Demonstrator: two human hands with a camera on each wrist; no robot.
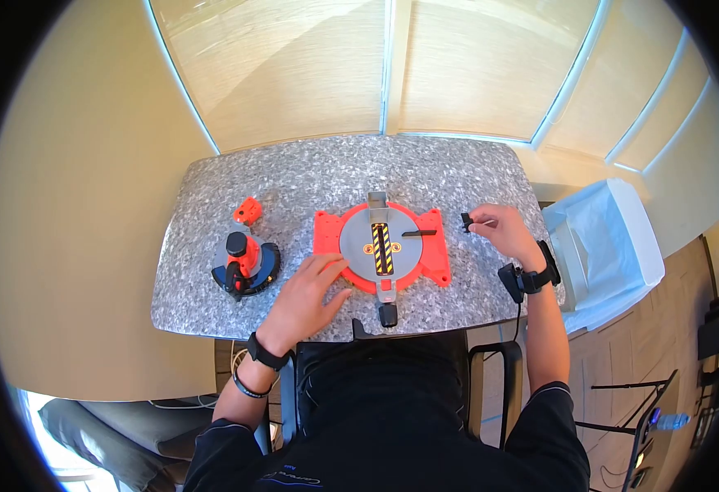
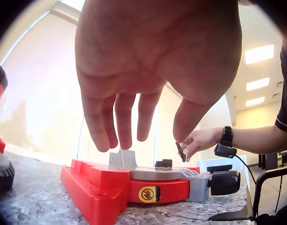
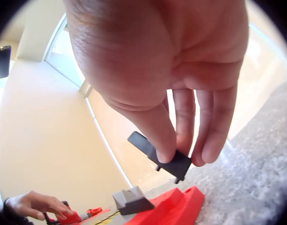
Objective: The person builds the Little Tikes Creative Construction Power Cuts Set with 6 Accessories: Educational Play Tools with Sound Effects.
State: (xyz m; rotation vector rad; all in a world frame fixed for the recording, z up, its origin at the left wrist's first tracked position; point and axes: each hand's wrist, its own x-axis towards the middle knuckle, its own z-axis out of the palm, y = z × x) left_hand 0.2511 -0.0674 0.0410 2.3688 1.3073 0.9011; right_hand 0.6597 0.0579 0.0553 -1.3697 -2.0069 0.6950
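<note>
The right hand (image 1: 507,230) pinches a small black piece (image 3: 180,164), right of the red base (image 1: 435,252) — likely light, stiff plastic, best held by its flat faces. The left hand (image 1: 300,302), fingers apart, hovers empty near the base.

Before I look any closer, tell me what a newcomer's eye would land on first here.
Probably the red base in the middle of the speckled table, with yellow-and-black stripes across its round grey plate. Next, the red-and-black tool standing to its left. Then the right hand, off the base's right side, pinching a small black piece.
</note>
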